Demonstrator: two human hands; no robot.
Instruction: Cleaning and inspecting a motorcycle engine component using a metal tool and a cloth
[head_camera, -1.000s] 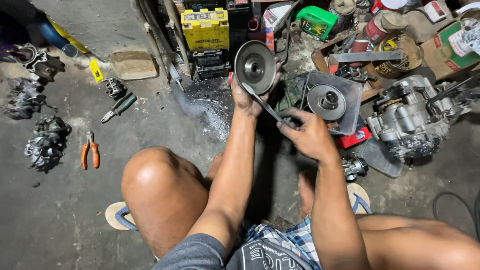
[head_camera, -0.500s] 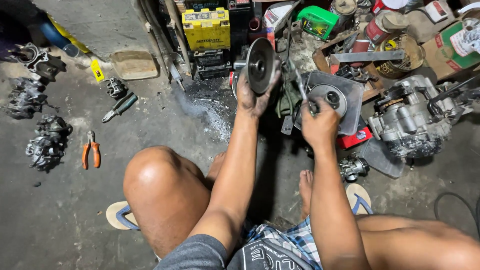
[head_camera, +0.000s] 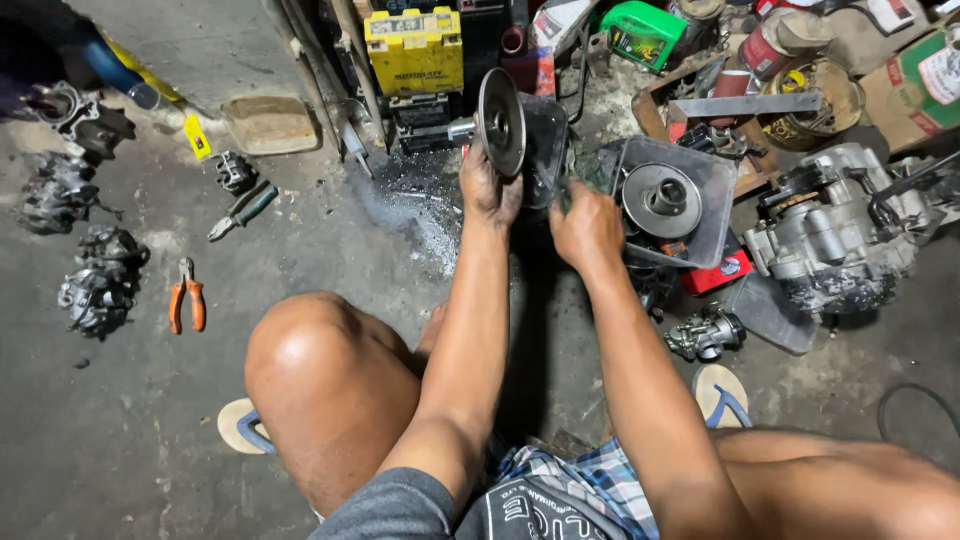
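My left hand grips the lower rim of a round metal pulley disc and holds it upright on edge, its short shaft pointing left. Just behind the disc stands a dark see-through tub. My right hand hovers with curled fingers at the left edge of a clear plastic tray. A second grey pulley half lies in that tray. The right hand's fingertips are turned away from me, so whatever is in them is hidden. My bare knees and arms fill the lower part of the view.
On the concrete floor lie orange pliers, green-handled pliers and greasy engine parts at left. A yellow battery stands behind. An engine block and a carburettor sit at right, with cluttered tins and boxes beyond.
My left hand turned the disc from face-on to edge-on. My right hand reached to the tray, then drew back to its left edge; the dark strip it held a second ago is gone from view.
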